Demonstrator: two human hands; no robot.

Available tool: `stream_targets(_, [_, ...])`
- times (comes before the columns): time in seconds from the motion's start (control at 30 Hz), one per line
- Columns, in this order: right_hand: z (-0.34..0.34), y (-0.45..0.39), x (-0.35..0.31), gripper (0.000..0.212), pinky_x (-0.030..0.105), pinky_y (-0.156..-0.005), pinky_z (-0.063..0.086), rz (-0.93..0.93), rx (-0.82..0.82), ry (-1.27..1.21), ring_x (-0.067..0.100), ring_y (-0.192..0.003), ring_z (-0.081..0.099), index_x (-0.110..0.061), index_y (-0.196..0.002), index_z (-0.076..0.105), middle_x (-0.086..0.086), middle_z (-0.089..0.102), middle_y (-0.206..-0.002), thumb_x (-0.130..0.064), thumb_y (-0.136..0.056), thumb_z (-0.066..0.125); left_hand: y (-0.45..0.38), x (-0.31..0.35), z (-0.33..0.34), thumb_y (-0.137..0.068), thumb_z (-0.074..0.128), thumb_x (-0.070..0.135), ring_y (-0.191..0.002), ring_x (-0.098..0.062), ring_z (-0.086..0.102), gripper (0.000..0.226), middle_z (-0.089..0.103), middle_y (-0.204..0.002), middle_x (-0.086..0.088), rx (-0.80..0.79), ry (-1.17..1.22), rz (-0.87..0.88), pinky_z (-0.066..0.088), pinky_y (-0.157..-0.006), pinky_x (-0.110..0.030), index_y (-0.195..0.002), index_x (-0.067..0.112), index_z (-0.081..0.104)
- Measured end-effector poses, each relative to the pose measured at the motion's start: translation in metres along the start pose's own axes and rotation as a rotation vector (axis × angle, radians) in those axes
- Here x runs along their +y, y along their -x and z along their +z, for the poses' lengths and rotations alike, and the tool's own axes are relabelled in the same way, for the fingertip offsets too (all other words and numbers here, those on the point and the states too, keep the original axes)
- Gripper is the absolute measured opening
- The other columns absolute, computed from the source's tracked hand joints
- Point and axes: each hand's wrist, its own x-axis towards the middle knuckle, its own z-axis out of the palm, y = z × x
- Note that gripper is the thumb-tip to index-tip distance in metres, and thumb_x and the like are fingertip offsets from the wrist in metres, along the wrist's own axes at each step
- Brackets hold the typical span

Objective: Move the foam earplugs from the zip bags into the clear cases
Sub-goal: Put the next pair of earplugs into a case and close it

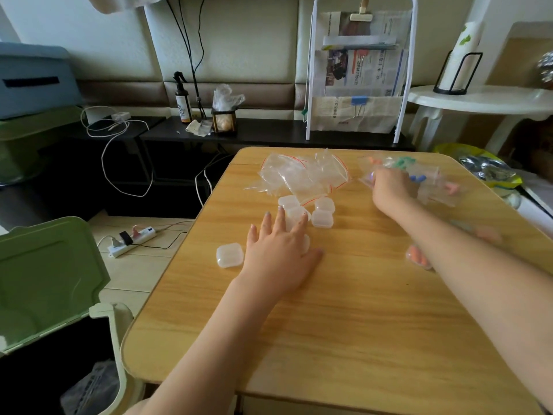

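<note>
Your left hand (279, 253) is lying flat with fingers spread, released, resting over the clear cases (322, 211) at the middle of the wooden table (329, 339). Your right hand (389, 187) is reaching into the zip bags (431, 181) holding coloured earplugs (404, 161) at the far right; its fingers are hidden, so I cannot tell its grasp.

Clear case (305, 244) mostly hidden under left hand (279, 259); only a sliver showing past the knuckles. Right hand (389, 187) motion-blurred over filled zip bags (431, 181); fingers not readable, grip uncertain. Orange earplugs (419, 257) partly covered by right forearm, count unclear. Bin (54, 283) cut off at left and bottom edges.
</note>
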Motion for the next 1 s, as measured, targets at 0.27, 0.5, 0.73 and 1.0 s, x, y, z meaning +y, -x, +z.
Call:
stream_targets(0.27, [-0.037, 0.026, 0.008, 0.012, 0.049, -0.077, 0.051, 0.046, 0.363, -0.599, 0.032, -0.092, 0.059, -0.010, -0.094, 0.053, 0.012, 0.062, -0.094, -0.014, -0.098, 0.041, 0.003, 0.012, -0.003, -0.093, 0.035, 0.059, -0.147, -0.022, 0.006, 0.058, 0.019, -0.157, -0.001, 0.310, 0.059, 0.056, -0.008, -0.116, -0.045, -0.144, 0.031, 0.036])
stream_targets(0.5, [-0.089, 0.134, 0.022, 0.008, 0.021, -0.064, 0.052, 0.065, -0.113, -1.615, 0.012, -0.074, 0.064, -0.009, -0.096, 0.064, 0.002, 0.068, -0.081, -0.010, -0.094, 0.057, 0.014, 0.035, -0.013, -0.087, 0.065, 0.028, -0.105, -0.007, 0.053, 0.026, 0.061, -0.110, 0.008, 0.629, 0.713, 0.079, 0.033, -0.081, -0.003, -0.112, 0.021, 0.060])
stream_targets(0.73, [-0.103, 0.192, 0.056, 0.010, 0.018, -0.056, 0.054, 0.171, -0.517, -1.958, 0.010, -0.065, 0.064, -0.006, -0.091, 0.061, 0.005, 0.065, -0.072, -0.002, -0.091, 0.052, 0.022, 0.057, -0.012, -0.090, 0.060, 0.010, -0.070, -0.015, 0.059, 0.010, 0.060, -0.076, -0.008, -0.117, 1.718, -0.112, 0.056, -0.080, -0.029, -0.081, 0.007, 0.062])
stream_targets(1.0, [-0.095, 0.206, 0.082, 0.023, 0.025, -0.062, 0.058, 0.158, -0.606, -1.727, 0.017, -0.076, 0.067, -0.003, -0.111, 0.064, 0.012, 0.070, -0.087, -0.001, -0.091, 0.054, 0.029, 0.069, 0.003, -0.092, 0.055, 0.001, -0.055, -0.004, 0.060, 0.014, 0.056, -0.077, -0.005, 0.242, 1.407, -0.056, 0.052, -0.057, -0.022, -0.089, 0.012, 0.047])
